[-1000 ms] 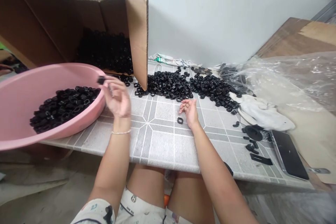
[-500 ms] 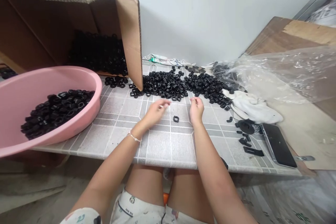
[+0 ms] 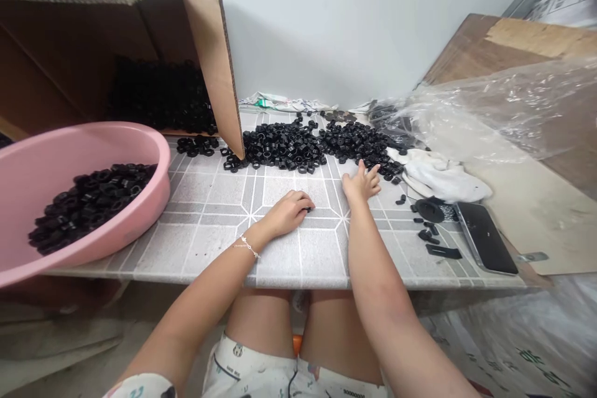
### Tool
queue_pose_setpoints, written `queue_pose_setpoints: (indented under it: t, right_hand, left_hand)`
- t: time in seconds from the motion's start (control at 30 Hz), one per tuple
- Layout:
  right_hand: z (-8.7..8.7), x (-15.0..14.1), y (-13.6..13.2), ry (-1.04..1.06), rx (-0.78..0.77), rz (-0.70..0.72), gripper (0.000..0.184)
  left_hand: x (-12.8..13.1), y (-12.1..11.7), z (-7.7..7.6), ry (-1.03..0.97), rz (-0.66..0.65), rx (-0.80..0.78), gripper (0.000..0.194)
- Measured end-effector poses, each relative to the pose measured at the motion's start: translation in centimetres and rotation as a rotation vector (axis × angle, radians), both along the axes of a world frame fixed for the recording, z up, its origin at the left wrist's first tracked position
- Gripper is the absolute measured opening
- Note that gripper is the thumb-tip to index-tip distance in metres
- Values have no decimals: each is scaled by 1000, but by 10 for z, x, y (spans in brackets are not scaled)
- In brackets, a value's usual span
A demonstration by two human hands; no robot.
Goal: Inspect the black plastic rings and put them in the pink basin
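My left hand [image 3: 290, 212] rests low over the table with its fingers closed on a small black ring [image 3: 308, 208], mostly hidden under the fingertips. To the right, my right hand [image 3: 362, 183] has its fingers spread and holds nothing. Its fingertips reach toward the near edge of the right pile of black pieces [image 3: 354, 140]. A second pile of black rings [image 3: 284, 148] lies beside it, farther back than my left hand.
A pink basin [image 3: 163, 180] holding many black rings stands at the left. Behind it a cardboard box [image 3: 212, 43] lies on its side with more inside. On the right are a white cloth [image 3: 443, 177], a phone [image 3: 487, 239], a black disc [image 3: 429, 210] and clear plastic film [image 3: 504, 115].
My left hand has come down and closed on the ring that lay alone on the table. My right hand has gone from a pinch to spread fingers beside the right pile.
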State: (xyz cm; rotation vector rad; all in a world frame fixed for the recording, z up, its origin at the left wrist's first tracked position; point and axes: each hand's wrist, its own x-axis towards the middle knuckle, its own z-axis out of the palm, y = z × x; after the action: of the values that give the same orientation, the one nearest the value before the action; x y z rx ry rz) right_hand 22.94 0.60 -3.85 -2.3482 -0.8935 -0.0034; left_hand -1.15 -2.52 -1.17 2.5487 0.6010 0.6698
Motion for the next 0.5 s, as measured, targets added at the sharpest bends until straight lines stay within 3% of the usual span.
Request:
queue_pose_setpoints:
  t: [0.1, 0.27, 0.5]
  right_hand:
    - [-1, 5, 1, 4, -6, -28, 48]
    - [-4, 11, 1, 5, 127, -112, 42]
    - [-7, 19, 3, -11, 157, -159, 37]
  left_hand:
    - [-1, 1, -1, -11, -5, -31, 28]
    - [-2, 3, -1, -37, 3, -121, 24]
    - [-1, 0, 12, -255, 54, -648, 27]
